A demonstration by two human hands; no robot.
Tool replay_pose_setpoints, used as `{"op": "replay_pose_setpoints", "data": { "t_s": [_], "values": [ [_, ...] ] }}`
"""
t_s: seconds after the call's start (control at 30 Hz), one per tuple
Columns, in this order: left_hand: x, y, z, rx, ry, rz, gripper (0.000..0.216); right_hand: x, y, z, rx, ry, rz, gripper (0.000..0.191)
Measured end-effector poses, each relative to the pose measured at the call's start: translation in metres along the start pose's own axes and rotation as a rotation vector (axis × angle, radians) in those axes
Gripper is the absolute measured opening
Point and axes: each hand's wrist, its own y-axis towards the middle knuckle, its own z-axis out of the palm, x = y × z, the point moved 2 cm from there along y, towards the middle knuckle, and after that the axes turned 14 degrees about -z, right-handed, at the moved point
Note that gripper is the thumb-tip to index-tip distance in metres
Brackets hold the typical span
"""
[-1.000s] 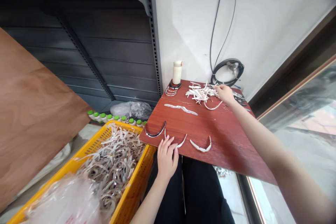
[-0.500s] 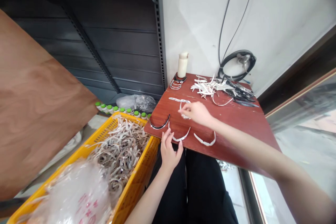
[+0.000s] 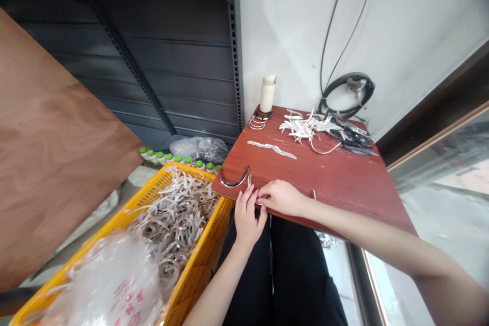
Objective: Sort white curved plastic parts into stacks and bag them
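My left hand (image 3: 247, 214) is at the front edge of the reddish-brown table (image 3: 344, 173). Its fingers rest on a thin curved white band (image 3: 249, 180), one end of which sticks up past the fingertips. From the right, my right hand (image 3: 280, 196) meets it, thumb and fingers pinched on a thin whitish strip that is mostly hidden. A shiny black curved band (image 3: 234, 183) lies left of my hands. Behind my right wrist shows the tip of another curved white band (image 3: 314, 194). Farther back lies a flat, wavy whitish strip (image 3: 272, 148).
White strips (image 3: 301, 125) and dark strips (image 3: 349, 135) are heaped at the back. A cream cylinder (image 3: 268, 92) stands among stacked rings at the back left corner. A yellow crate (image 3: 153, 183) full of curved bands stands left; a cable coil (image 3: 348, 94) leans against the wall.
My right hand has come toward me from mid-table to my left fingertips, covering the middle white band. The wavy strip is uncovered now. My left hand has barely moved.
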Motion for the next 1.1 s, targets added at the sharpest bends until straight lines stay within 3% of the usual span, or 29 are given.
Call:
{"op": "replay_pose_setpoints", "data": {
  "t_s": [0.1, 0.27, 0.4, 0.5, 0.7, 0.87, 0.93, 1.03, 1.1],
  "values": [
    [0.000, 0.001, 0.000, 0.015, -0.005, 0.026, 0.031, -0.021, -0.006, -0.012, -0.124, -0.033, 0.037, 0.022],
    [0.000, 0.003, 0.000, 0.006, -0.019, 0.039, 0.023, -0.112, -0.036, -0.058, -0.473, -0.283, 0.403, 0.024],
    [-0.001, 0.003, 0.000, 0.014, -0.023, 0.044, 0.022, -0.173, -0.068, -0.072, -0.567, -0.421, 0.518, 0.021],
    [-0.002, 0.004, -0.001, 0.005, -0.027, 0.041, 0.021, -0.190, -0.082, -0.066, -0.600, -0.376, 0.495, 0.019],
    [-0.003, 0.005, -0.001, 0.005, -0.032, 0.037, 0.021, -0.188, -0.088, -0.067, -0.683, -0.297, 0.453, 0.021],
    [-0.002, 0.005, -0.001, -0.003, -0.029, 0.046, 0.020, -0.166, -0.085, -0.082, -0.837, -0.165, 0.454, 0.026],
    [-0.002, 0.004, 0.000, 0.003, -0.029, 0.041, 0.021, -0.150, -0.078, -0.083, -0.897, 0.010, 0.435, 0.029],
    [-0.002, 0.004, 0.000, 0.004, -0.038, 0.036, 0.021, -0.117, -0.060, -0.073, -0.962, 0.518, 0.383, 0.026],
    [-0.002, 0.003, 0.000, 0.005, -0.044, 0.033, 0.021, -0.094, -0.046, -0.058, -0.938, 0.846, 0.359, 0.037]
  ]
}}
